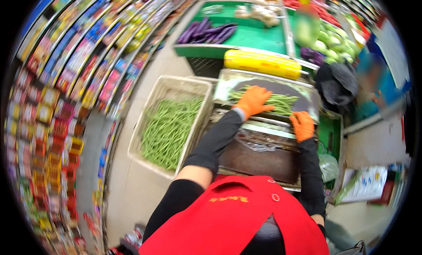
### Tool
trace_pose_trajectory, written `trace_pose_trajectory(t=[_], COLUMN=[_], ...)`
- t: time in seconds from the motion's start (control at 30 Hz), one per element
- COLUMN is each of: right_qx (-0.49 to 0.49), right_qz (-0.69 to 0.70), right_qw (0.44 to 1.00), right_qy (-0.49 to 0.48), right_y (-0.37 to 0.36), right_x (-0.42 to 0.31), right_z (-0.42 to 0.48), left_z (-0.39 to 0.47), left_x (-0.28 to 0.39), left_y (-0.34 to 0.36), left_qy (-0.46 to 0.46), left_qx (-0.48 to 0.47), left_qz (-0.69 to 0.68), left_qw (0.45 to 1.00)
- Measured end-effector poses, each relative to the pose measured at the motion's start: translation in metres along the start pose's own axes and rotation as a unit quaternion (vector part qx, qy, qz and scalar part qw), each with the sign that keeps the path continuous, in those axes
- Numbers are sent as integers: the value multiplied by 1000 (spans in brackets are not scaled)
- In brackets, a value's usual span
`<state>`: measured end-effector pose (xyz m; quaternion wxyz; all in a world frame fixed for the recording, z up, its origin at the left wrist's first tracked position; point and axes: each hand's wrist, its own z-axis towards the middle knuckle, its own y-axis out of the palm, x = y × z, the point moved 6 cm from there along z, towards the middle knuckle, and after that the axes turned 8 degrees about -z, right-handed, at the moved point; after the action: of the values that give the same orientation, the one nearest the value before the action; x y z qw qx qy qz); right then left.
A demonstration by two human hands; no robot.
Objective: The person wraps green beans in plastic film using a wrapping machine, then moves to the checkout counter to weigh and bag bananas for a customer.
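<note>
Both my hands wear orange gloves. My left hand (254,102) lies over a bunch of long green beans (282,104), thumb spread away from the fingers. The beans rest crosswise on a pale, worn work surface (226,85) with a dark patch. At the right end of the bunch is my right hand (302,125), fingers bent down at the near edge of the surface. Whether either hand grips the beans is not clear. A pale plastic crate (136,141) to the left holds many more green beans (169,133).
Beyond the work surface lies a yellow plastic roll (262,64). Behind it, a green produce bin (260,38) holds purple eggplants (209,32). Packed shelves (82,57) line the left. A dark bag-like bundle (338,83) and a blurred person (372,73) are at right.
</note>
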<state>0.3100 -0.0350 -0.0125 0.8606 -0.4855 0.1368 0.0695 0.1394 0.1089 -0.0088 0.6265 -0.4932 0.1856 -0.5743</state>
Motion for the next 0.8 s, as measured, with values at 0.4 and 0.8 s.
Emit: trace_pose_trajectory(t=[0.4,0.8], right_qx=[79,-3], right_qz=[-47,-68], right_qw=[989,986], right_qy=[115,152], right_y=[-97,-32], right_x=[-7,-129], right_z=[-107,-152], left_z=[-237,-511], left_x=[-55,-186], left_y=[-119,-82], left_qy=[-284,-641], left_qx=[364,-102], left_qz=[68,142], left_qw=[884,747])
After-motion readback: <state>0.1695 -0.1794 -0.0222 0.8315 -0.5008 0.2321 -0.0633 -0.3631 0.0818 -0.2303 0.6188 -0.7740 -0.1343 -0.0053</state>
